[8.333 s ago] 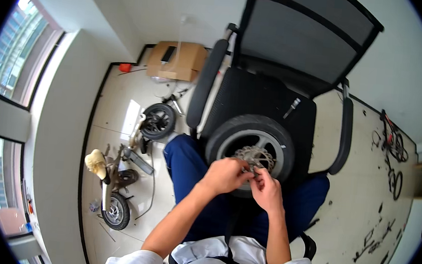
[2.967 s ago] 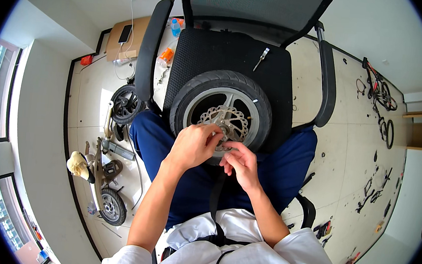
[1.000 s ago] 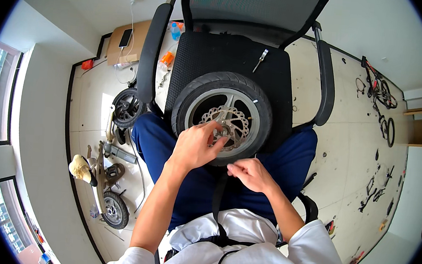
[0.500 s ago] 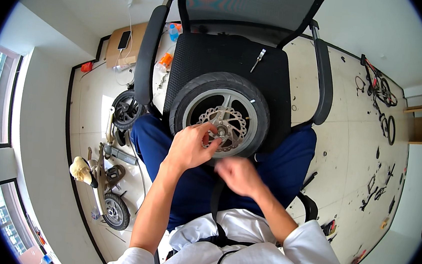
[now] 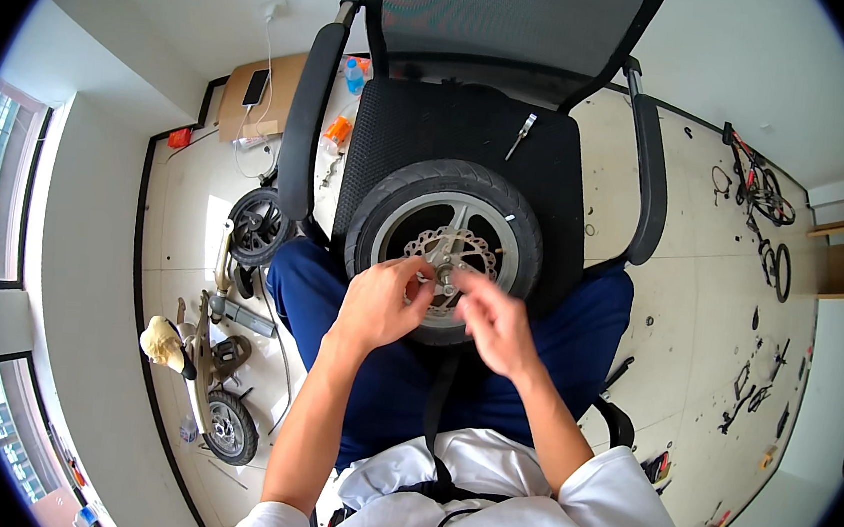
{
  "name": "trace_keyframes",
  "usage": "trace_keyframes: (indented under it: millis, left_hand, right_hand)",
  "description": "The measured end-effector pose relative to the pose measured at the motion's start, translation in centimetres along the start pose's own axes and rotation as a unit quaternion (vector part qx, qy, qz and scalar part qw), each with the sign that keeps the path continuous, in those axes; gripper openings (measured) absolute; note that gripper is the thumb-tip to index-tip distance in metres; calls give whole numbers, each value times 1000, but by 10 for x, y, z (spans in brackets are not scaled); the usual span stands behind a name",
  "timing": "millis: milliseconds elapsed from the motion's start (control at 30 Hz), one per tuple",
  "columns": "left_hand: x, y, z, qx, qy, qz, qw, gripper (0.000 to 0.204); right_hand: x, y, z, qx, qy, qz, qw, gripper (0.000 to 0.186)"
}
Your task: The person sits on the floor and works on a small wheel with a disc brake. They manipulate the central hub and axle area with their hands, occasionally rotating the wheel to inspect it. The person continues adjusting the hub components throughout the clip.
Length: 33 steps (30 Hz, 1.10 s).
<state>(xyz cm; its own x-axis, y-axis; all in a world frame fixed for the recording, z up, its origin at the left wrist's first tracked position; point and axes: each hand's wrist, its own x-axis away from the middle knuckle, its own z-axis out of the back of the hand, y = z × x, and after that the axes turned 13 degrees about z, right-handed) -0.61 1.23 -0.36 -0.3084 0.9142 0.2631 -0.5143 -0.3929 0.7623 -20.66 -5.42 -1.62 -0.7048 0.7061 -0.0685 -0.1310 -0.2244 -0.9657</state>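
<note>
A wheel with a black tyre [image 5: 391, 193] lies flat on the front of a black chair seat, against my knees. Its grey rim surrounds a silver brake disc [image 5: 477, 247] with a scalloped edge and a hub with an axle [image 5: 446, 274] in the middle. My left hand [image 5: 378, 302] is beside the hub, thumb and fingers curled together in a pinch; whatever is between the fingertips is too small to make out. Over the disc's near right side is my right hand [image 5: 501, 329], slightly blurred, its index finger stretched toward the axle and its thumb apart.
Behind the wheel, a small silver-and-white tool [image 5: 521, 137] lies on the chair seat [image 5: 424, 123]. Armrests [image 5: 647, 183] rise on both sides. Scooter parts with another wheel [image 5: 230, 427] sit on the left floor, near a cardboard piece [image 5: 240, 107]. Bicycle parts [image 5: 765, 183] are scattered at right.
My right hand has moved up and forward from the wheel's near edge to the hub, its index finger now stretched out. My left hand stays beside the hub. The whole view has shifted slightly.
</note>
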Motion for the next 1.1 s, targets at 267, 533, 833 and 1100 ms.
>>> trace_keyframes:
  millis: [267,533,833,1100]
  left_hand:
    - [-2,8,0,3,-25,-5,1000,18]
    - [1,4,-1,-11,-33,3,999,18]
    - [-1,-4,0,4,11,-18,1000,15]
    - [1,5,-2,-5,-22,-16,1000,10]
  right_hand:
    - [118,51,26,-9,56,-185,981,20]
    - [6,1,5,-2,40,1,999,45]
    - [85,24,-28,171,-21,-42,984,17]
    - [28,3,-3,83,64,-9,994,17]
